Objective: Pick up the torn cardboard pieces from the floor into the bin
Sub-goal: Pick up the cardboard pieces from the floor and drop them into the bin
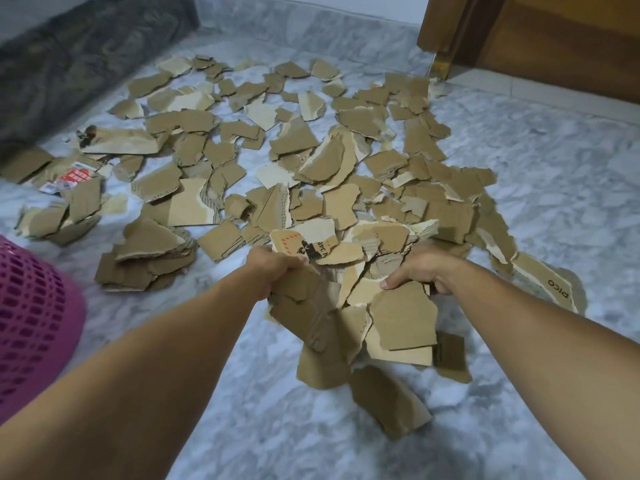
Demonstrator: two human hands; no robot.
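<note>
Left hand (273, 268) and right hand (420, 270) clutch a cardboard bundle (349, 306).

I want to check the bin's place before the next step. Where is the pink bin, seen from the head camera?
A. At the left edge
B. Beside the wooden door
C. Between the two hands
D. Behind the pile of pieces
A: the pink bin shows only at the left edge, beside the left forearm.

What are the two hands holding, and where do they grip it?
A bundle of torn cardboard pieces: left hand grips its left edge, right hand its right edge.
</note>
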